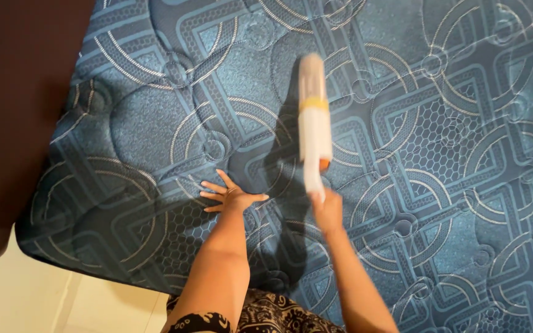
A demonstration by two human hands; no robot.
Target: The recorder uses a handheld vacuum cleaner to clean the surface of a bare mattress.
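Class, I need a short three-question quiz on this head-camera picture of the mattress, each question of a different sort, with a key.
1. True or false: the left hand lies flat with fingers spread on the blue quilted mattress.
2. Multiple choice: the right hand holds a) a folded sheet, b) a long white tool with a yellow band, c) nothing.
3. Fill in: the dark brown panel stands along the mattress's ___ edge in the picture.

Key
1. True.
2. b, the white tool, blurred, raised over the mattress and casting a shadow on it.
3. Left.
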